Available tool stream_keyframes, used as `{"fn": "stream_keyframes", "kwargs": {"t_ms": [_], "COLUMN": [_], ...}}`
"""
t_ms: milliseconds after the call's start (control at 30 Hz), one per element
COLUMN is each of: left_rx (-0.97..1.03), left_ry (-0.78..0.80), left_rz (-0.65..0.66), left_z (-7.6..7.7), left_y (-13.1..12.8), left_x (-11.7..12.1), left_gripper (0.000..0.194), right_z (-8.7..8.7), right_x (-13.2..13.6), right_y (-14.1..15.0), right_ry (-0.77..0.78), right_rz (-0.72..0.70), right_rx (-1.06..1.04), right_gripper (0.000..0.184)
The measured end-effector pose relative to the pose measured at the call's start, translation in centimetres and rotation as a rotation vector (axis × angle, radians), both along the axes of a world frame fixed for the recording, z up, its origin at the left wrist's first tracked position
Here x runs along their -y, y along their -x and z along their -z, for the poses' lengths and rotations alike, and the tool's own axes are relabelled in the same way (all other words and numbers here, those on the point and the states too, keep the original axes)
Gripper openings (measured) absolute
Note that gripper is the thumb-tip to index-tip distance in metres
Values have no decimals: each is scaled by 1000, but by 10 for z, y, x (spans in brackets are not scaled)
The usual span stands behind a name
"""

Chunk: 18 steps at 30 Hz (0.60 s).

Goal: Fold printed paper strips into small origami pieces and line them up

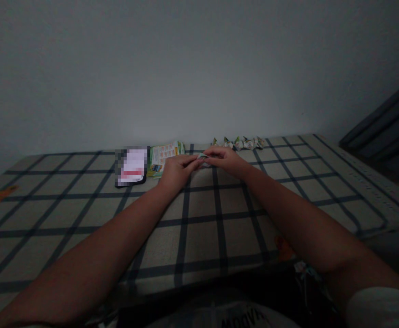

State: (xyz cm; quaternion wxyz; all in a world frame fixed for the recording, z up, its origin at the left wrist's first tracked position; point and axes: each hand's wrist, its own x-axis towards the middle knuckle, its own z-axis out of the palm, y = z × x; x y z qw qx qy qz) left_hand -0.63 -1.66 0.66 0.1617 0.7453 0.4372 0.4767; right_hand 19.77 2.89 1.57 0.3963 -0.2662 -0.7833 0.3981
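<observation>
Between my fingertips is a small folded piece of paper (203, 156), pale with a greenish tint, held just above the checked cloth. My left hand (178, 172) pinches its left side, thumb and fingers together. From the right, my right hand (227, 160) grips the other side with bent fingers. Much of the paper is hidden by the fingers. Behind my right hand, several small folded paper shapes (249, 143) with pointed tips stand in a row near the wall. Left of my left hand lie printed green and white leaflets (165, 152).
A phone (134, 164) with a blurred bright screen lies left of the leaflets. The table wears a beige cloth (199, 237) with dark stripes. A pale wall (199, 73) rises behind it. Dark slats (387, 114) stand at the right.
</observation>
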Motion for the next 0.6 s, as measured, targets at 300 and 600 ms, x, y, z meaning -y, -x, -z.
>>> {"fn": "stream_keyframes", "kwargs": {"t_ms": [300,600], "left_rx": [20,23], "left_ry": [39,27], "left_rz": [-13,-8], "left_z": [0,0], "left_y": [-1,-3], "left_x": [-2,1], "left_gripper": [29,33], "right_z": [-3,6], "right_x": [2,-2], "right_y": [0,4], "right_ry": [69,116], "right_rz": [-22,75], "right_rx": [-25,-118], "right_gripper": [30,31]}}
